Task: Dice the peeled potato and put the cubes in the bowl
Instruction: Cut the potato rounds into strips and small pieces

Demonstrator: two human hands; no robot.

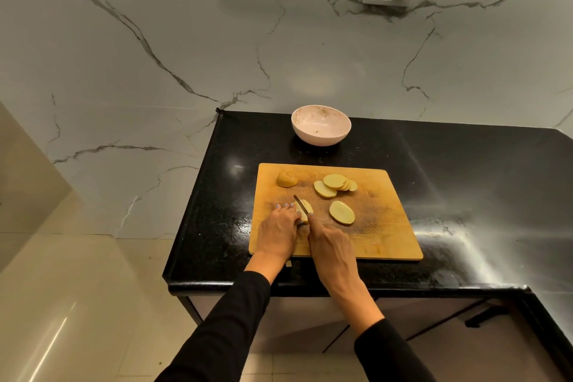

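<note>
Head view, right hand (330, 246) knife (300, 204) on potato slice (304, 211)

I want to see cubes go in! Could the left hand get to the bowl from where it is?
Probably yes. The left hand is busy steadying the potato piece under the knife, but the board and counter between it and the bowl look bare apart from a potato end off to the side.
</note>
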